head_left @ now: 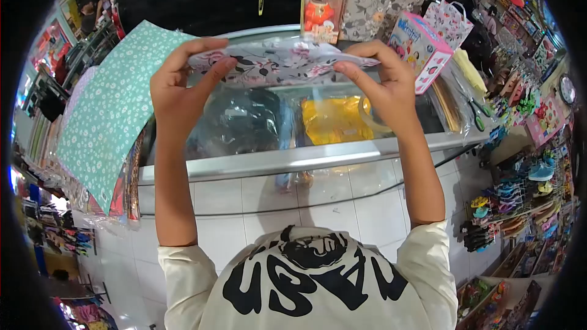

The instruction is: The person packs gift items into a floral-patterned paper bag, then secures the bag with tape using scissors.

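Observation:
Both of my hands hold a flat piece of white floral paper (275, 61) with pink flowers and dark leaves, stretched level above the glass counter (269, 162). At its left end my left hand (186, 82) pinches it, thumb on the near face and fingers behind. My right hand (385, 82) grips the right end in the same way. Under the glass, below the paper, lie a yellow plastic packet (333, 121) and a dark plastic-wrapped bundle (241, 119). A roll of clear tape (371, 113) shows just beside my right wrist.
Green flowered sheets (107, 107) hang over the counter's left end. Behind the paper stand a boxed toy (324, 6), a grey floral bag (385, 0) and a pink box (419, 49). Green-handled scissors (478, 115) lie at the right. Racks of slippers (520, 192) are beyond.

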Available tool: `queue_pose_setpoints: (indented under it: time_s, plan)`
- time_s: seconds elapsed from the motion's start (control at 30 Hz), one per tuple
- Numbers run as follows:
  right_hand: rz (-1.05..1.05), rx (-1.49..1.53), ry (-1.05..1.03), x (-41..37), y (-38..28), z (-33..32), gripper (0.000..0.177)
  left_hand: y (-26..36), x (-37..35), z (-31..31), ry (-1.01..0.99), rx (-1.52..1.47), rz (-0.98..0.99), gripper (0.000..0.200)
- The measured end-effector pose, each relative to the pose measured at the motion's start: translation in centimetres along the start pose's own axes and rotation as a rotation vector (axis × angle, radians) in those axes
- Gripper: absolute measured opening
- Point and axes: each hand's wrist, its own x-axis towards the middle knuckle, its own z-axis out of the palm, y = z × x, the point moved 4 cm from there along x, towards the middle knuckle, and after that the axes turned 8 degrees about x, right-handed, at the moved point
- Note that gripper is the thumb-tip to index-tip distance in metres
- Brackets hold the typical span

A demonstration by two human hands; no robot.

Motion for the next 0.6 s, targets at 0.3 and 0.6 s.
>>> queue_pose_setpoints:
  time_s: [0.3, 0.6]
  plan:
    - [-0.133, 0.242, 0.148, 4.6, -9.2, -1.6, 0.02, 8.0, 3.5, -2.7, 0.248, -0.193, 0.277, 0.054]
    - [0.086, 0.194, 0.25, -2.3, -13.5, -2.0, 0.021, 9.7, -1.6, -1.7, 0.099, -0.389, 0.103, 0.066]
